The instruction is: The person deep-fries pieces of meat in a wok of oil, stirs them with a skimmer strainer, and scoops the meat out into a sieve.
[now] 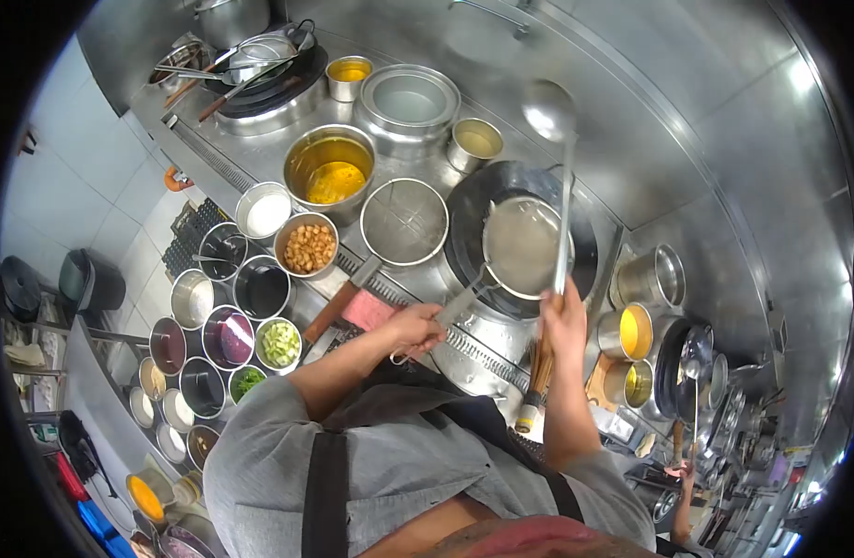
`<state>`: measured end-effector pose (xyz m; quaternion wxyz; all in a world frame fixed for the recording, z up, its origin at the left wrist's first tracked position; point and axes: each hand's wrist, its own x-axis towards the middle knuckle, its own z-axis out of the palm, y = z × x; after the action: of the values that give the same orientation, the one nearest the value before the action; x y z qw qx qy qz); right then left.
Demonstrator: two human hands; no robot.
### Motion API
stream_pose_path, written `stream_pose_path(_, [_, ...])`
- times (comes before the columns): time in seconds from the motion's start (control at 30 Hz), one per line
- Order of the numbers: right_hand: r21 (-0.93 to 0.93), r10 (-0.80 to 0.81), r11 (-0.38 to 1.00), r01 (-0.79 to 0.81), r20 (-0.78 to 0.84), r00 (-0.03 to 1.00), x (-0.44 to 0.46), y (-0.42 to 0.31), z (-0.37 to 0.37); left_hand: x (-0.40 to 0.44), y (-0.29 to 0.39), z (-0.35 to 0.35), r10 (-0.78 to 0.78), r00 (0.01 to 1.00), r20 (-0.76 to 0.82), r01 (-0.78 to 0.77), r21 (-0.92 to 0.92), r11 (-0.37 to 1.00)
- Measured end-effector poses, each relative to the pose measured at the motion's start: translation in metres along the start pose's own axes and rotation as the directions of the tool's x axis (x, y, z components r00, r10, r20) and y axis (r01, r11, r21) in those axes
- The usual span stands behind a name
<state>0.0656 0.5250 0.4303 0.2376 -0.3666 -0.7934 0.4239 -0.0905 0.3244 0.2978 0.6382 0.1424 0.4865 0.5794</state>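
Observation:
My left hand [418, 330] is wrapped round the handle of a round mesh strainer [522, 244], whose greyish disc lies over the dark wok [466, 209]. My right hand [565, 321] grips a long metal ladle [565, 205]; its bowl is raised beyond the wok's far rim, above the steel worktop. Left of the wok rests a second mesh strainer [404, 221] with a wooden handle. A pink cloth [369, 310] lies beside my left hand. Under my right hand is a bamboo brush [540, 372], partly hidden by the arm.
Left stand a pot of yellow liquid [330, 172], a bowl of browned cubes [308, 246], a bowl of white powder [263, 210] and chopped green vegetables [279, 343]. Containers of yellow liquid [635, 332] stand right. Another person's arm [684, 502] shows lower right.

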Motion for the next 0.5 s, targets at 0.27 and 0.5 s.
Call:
stream_pose_path(0.27, [-0.316,0.019,0.946,0.077,0.292,0.956,0.201,-0.075,0.187,0.024,0.008,-0.036,-0.109,0.962,0.249,0.063,0.186,0.98])
stream_pose_path(0.5, [-0.161,0.152,0.983,-0.092,0.413,0.898,0.224,-0.08,0.258,0.018,0.005,-0.048,-0.04,0.964,0.261,0.015,0.097,0.995])
